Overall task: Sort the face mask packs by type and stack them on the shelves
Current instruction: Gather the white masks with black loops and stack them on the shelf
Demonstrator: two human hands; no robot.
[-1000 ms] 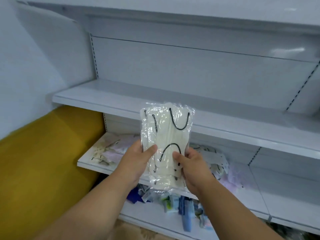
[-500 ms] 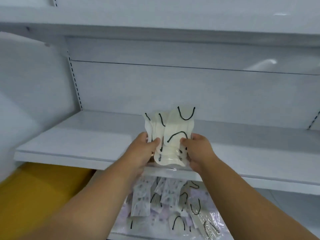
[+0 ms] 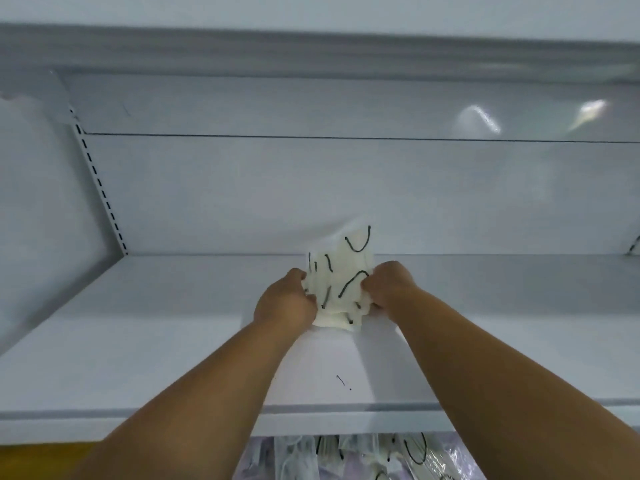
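A clear plastic pack of cream face masks with black ear loops [image 3: 341,277] stands upright on the white middle shelf [image 3: 166,341], its top near the back panel. My left hand [image 3: 285,301] grips the pack's left edge and my right hand [image 3: 389,284] grips its right edge, fingers curled round the plastic. The pack's lower end touches the shelf surface between my wrists.
The white back panel [image 3: 311,192] and the shelf above [image 3: 311,46] close in this bay. A slotted upright [image 3: 98,181] marks the left corner. More mask packs [image 3: 381,455] lie on the lower shelf under the front lip. A yellow surface [image 3: 41,457] shows bottom left.
Both hands have carried the pack up from over the lower shelf and forward onto the middle shelf, deeper toward the back panel. The view has risen with them.
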